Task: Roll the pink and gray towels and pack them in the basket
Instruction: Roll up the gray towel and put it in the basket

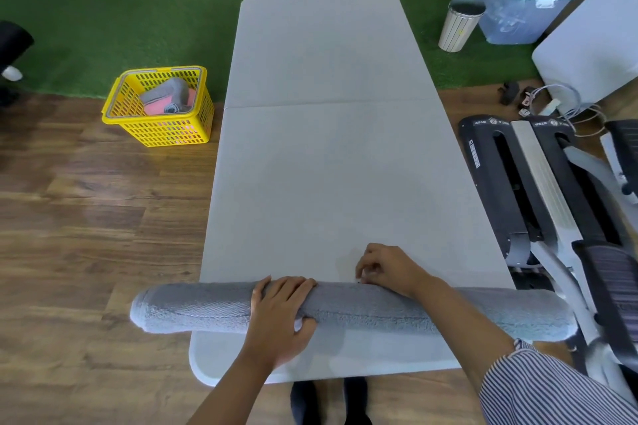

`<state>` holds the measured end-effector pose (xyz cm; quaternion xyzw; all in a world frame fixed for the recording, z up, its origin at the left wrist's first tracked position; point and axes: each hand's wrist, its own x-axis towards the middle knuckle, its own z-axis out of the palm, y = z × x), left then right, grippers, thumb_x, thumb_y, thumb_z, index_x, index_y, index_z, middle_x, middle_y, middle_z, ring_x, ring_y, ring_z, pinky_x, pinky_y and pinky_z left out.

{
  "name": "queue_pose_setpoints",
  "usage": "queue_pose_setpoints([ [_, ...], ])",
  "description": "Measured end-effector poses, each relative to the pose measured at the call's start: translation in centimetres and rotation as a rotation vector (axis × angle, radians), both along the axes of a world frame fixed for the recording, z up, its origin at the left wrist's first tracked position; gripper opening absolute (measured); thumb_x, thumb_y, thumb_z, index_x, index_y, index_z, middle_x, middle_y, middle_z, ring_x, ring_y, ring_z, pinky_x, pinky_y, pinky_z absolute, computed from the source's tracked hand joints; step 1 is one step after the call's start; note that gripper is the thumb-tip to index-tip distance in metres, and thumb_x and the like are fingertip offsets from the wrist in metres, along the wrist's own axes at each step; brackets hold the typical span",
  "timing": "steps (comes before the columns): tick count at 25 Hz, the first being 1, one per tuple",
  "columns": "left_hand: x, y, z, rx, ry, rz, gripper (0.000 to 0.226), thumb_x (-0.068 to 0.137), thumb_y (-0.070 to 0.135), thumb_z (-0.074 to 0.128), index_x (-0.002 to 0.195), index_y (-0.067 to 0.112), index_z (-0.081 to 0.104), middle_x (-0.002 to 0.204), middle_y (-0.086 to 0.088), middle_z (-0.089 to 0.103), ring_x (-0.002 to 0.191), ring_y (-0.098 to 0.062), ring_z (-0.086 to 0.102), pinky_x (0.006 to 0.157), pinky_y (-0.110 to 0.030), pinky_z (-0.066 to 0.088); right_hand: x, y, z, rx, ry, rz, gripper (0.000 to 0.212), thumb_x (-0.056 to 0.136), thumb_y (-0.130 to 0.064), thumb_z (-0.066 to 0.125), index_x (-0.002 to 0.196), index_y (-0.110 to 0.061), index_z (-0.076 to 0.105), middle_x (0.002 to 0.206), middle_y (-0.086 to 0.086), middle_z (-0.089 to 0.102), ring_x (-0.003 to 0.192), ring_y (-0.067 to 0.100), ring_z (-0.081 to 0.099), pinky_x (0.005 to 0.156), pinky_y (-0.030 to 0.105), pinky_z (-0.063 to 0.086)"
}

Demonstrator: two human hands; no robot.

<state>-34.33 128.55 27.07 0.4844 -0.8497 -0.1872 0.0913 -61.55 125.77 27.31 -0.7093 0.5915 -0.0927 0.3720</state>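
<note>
Gripping the rolled gray towel (362, 309) near its middle, our left hand (281, 312) has its fingers curled over the top of the roll and its thumb tucked under the near side. Our right hand (388, 269) sits just beyond the roll on its far side, fingers curled down at the towel's far edge; whether they pinch the cloth or only press on it, we cannot tell. The roll lies across the near end of the white table (328, 166), and both of its ends hang past the table's sides.

As we judge it, the rolling looks finished and the carry to the yellow basket (157, 128) comes next. That basket stands on the floor well off to our left, already holding gray and pink rolls (165, 98).

Trouble could start with the lift. The roll is long and we hold it only around the centre, so the unsupported ends may sag and the outer layer may loosen. It also looks longer than the basket is wide; unless we fold or bend it, it may spring open or ride on the rim instead of settling among the others.
</note>
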Motion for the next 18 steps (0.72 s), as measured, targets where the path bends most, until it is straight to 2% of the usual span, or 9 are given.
queue_pose_setpoints([
  [6,-0.1,-0.2,-0.1,-0.02,-0.004,-0.01,0.048,0.072,0.04,0.054,0.119,0.032,0.059,0.116,0.019,0.059,0.111,-0.004,0.052,0.108,-0.042,0.026,0.2,0.2,-1.0,-0.024,0.061,0.045,0.007,0.079,-0.023,0.067,0.079,-0.029,0.067,0.079,-0.01,0.051,0.065,0.001,0.047,0.079,0.029,0.035],
  [10,0.4,-0.1,0.1,-0.041,-0.047,-0.065,0.062,0.063,0.052,0.061,0.121,0.031,0.057,0.118,0.018,0.057,0.112,-0.005,0.05,0.107,-0.047,0.028,-0.3,0.7,-1.0,-0.054,0.063,-0.093,0.012,0.083,-0.013,0.06,0.08,-0.025,0.059,0.08,-0.008,0.051,0.068,0.009,0.049,0.079,0.032,0.04],
  [13,0.4,-0.5,0.2,-0.074,-0.094,-0.114,0.067,0.06,0.062,0.064,0.119,0.03,0.057,0.111,0.015,0.061,0.103,-0.008,0.056,0.097,-0.046,0.039,-0.7,1.1,0.2,-0.015,0.023,-0.143,0.011,0.09,-0.011,0.051,0.086,-0.017,0.059,0.081,-0.005,0.051,0.073,0.013,0.049,0.073,0.028,0.039],
  [15,0.7,-1.1,0.1,-0.062,-0.115,-0.136,0.059,0.065,0.062,0.06,0.116,0.031,0.055,0.1,0.016,0.064,0.091,-0.008,0.061,0.09,-0.037,0.041,-1.1,1.7,0.9,0.051,0.028,-0.167,0.015,0.094,-0.014,0.044,0.084,-0.015,0.055,0.08,-0.003,0.053,0.073,0.014,0.049,0.07,0.028,0.039],
  [18,0.8,-1.7,1.3,0.019,-0.201,-0.202,0.057,0.073,0.07,0.047,0.117,0.034,0.052,0.093,0.019,0.063,0.087,-0.007,0.061,0.086,-0.029,0.034,-3.1,2.5,1.3,0.074,0.336,-0.387,0.025,0.094,-0.024,0.038,0.074,-0.012,0.046,0.074,0.002,0.05,0.069,0.024,0.05,0.063,0.032,0.04],
])
